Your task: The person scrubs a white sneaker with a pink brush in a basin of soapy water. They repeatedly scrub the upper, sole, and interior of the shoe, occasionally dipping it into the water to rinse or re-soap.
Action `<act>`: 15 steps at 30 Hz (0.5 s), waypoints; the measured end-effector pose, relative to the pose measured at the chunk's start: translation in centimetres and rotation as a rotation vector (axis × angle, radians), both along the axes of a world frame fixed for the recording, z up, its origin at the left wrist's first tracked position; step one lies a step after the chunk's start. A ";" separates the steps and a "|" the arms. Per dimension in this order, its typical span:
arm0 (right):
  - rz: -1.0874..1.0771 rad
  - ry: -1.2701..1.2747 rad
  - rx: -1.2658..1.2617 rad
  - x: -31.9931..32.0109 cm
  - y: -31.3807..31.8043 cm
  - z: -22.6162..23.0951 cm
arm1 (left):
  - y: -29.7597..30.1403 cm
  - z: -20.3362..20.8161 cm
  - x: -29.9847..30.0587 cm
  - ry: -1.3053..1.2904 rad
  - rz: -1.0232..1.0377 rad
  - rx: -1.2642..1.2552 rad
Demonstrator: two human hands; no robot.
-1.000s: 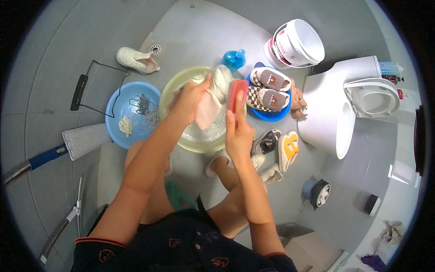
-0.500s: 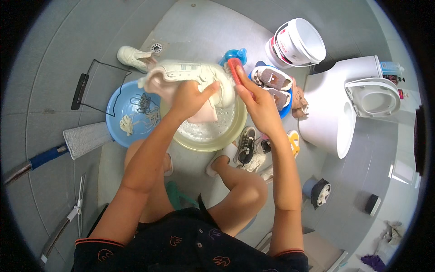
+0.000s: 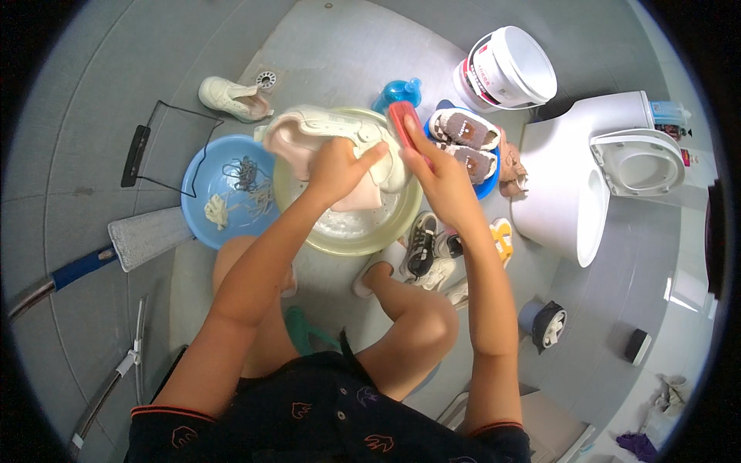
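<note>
In my left hand [image 3: 340,171] is a white sneaker [image 3: 309,122], held over a pale yellow-green basin [image 3: 337,248] of soapy water. The shoe lies sideways with its pinkish tongue [image 3: 360,196] hanging out. My right hand [image 3: 441,176] grips a red scrubbing brush [image 3: 404,123] by its back. Its bristle side faces the sneaker's toe; my grip and the shoe hide whether they touch. Left of this basin, a light blue basin [image 3: 202,225] holds grey and white laces [image 3: 245,176].
Another white sneaker [image 3: 230,97] lies by the floor drain [image 3: 265,79]. To the right are checkered shoes in a blue basin [image 3: 486,187], a white bucket [image 3: 525,65] and a toilet [image 3: 559,181]. Several shoes [image 3: 422,245] stand beside my foot. A flat mop [image 3: 150,238] leans at left.
The sneaker has shifted a little to the right and its visible side has tilted. My left hand moved right with it. The brush stays near the toe, slightly turned.
</note>
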State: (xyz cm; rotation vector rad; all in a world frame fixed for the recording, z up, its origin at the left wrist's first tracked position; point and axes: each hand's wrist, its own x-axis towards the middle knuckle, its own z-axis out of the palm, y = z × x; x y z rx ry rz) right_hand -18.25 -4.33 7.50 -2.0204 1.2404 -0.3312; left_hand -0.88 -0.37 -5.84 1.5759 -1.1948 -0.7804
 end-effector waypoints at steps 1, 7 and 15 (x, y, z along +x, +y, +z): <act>-0.004 -0.007 -0.016 -0.6 1.0 0.4 | -0.3 -0.3 0.0 0.018 0.055 -0.009; -0.098 -0.123 -0.054 -2.2 6.0 0.1 | 0.2 2.4 0.1 0.267 0.031 -0.124; -0.153 -0.034 0.006 -2.1 8.3 0.6 | 0.7 3.3 -0.6 0.448 -0.034 -0.085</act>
